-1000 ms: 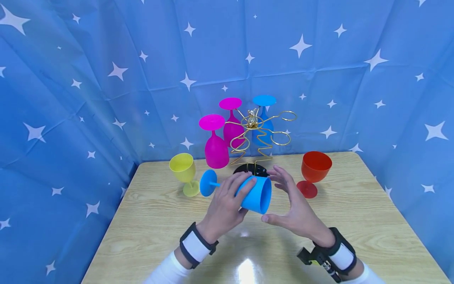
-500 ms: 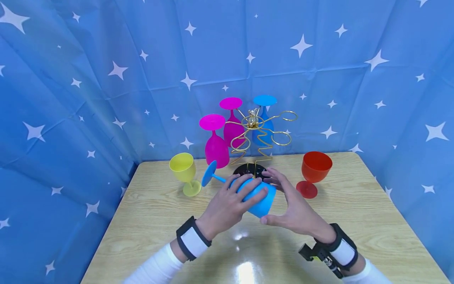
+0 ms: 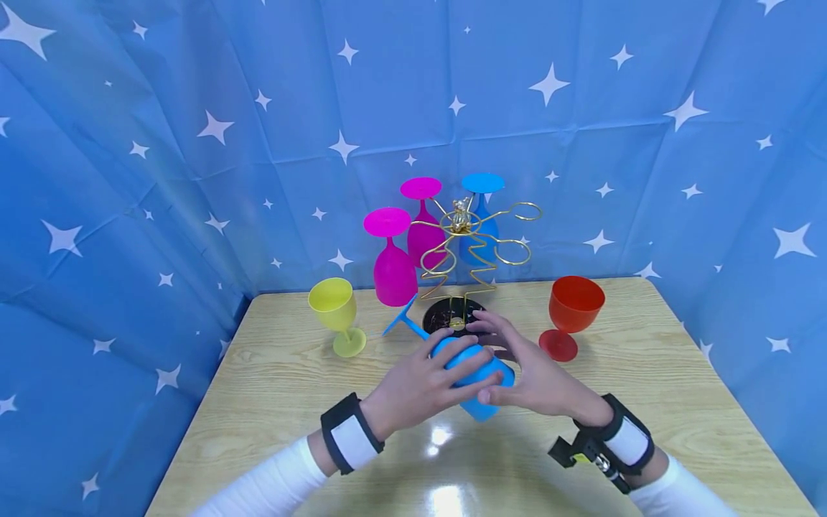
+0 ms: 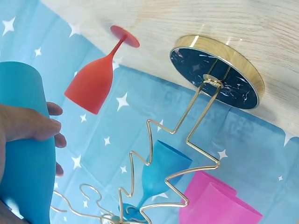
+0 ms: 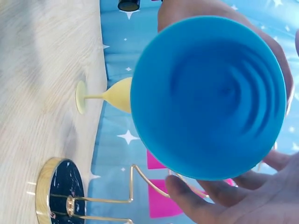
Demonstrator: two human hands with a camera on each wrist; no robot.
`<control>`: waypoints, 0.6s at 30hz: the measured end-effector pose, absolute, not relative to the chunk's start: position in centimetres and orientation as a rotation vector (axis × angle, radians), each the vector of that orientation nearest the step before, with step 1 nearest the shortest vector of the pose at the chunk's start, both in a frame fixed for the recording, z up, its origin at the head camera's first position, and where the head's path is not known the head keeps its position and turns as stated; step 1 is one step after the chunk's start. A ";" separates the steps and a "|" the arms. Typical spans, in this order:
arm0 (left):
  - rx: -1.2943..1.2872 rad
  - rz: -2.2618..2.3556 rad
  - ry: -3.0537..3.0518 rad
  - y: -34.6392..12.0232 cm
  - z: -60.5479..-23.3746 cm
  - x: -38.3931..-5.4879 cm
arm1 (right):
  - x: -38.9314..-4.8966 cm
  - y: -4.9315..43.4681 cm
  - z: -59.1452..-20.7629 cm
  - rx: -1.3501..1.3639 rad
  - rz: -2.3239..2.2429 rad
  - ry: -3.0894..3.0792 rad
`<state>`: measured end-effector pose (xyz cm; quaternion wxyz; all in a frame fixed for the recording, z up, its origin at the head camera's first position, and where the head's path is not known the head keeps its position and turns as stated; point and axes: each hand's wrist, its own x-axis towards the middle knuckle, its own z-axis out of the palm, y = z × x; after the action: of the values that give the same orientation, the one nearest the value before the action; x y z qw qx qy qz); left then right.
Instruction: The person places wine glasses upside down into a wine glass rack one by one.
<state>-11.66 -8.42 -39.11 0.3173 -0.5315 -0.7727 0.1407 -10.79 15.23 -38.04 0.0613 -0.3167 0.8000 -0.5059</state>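
My left hand (image 3: 423, 388) grips a blue plastic goblet (image 3: 481, 411) round its bowl, above the table. The goblet lies tilted, its foot up to the left and its mouth toward the lower right. Close at the mouth end is my right hand (image 3: 539, 380), fingers loosely curved and thumb beside the bowl. In the right wrist view the goblet's open mouth (image 5: 229, 88) faces the camera, with right fingers (image 5: 191, 200) just below the rim. Behind both hands stands a gold wire goblet rack (image 3: 461, 215) on a round black base (image 3: 439, 316).
Two magenta goblets (image 3: 395, 276) and another blue goblet (image 3: 478, 244) hang upside down on the rack, whose other wire loops (image 3: 513, 260) hold nothing. A yellow goblet (image 3: 332, 305) stands left on the wooden table (image 3: 271, 402), a red one (image 3: 575, 305) right. A blue star-patterned cloth (image 3: 194, 179) hangs behind.
The held goblet has turned, its mouth swinging down to the right and its foot tipping edge-on. My left hand has moved rightward, closer to my right hand.
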 end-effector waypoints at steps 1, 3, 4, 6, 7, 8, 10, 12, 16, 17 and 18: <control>-1.414 0.372 -2.040 -8.4 -39.1 -11.6 | -10.8 15.3 -38.1 -0.953 -1.534 2.394; -1.440 0.384 -2.050 -8.4 -39.0 -11.6 | -10.9 15.3 -38.3 -0.941 -1.527 2.353; -1.450 0.395 -2.053 -8.5 -39.0 -11.6 | -11.0 15.4 -38.4 -0.932 -1.524 2.328; -1.462 0.436 -2.049 -8.5 -38.9 -11.5 | -11.1 15.4 -38.6 -0.918 -1.519 2.285; -1.466 0.462 -2.041 -8.5 -38.9 -11.5 | -11.1 15.4 -38.6 -0.911 -1.515 2.269; -1.472 0.481 -2.035 -8.5 -38.9 -11.5 | -11.1 15.4 -38.7 -0.902 -1.511 2.256; -1.481 0.511 -2.020 -8.5 -38.8 -11.5 | -11.2 15.5 -38.8 -0.876 -1.508 2.233; -1.490 0.524 -2.010 -8.5 -38.8 -11.5 | -11.3 15.5 -39.0 -0.858 -1.501 2.218; -1.503 0.527 -2.003 -8.4 -38.8 -11.4 | -11.3 15.4 -39.3 -0.825 -1.490 2.174; -1.501 0.532 -2.001 -8.4 -38.8 -11.4 | -11.3 15.3 -39.3 -0.821 -1.488 2.157; -1.499 0.536 -1.998 -8.4 -38.8 -11.3 | -11.3 15.3 -39.4 -0.815 -1.487 2.144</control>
<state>-11.33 -8.41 -38.79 0.2893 -0.5616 -0.7487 0.2007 -11.33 15.26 -39.38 0.2024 -0.2918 0.7681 -0.5328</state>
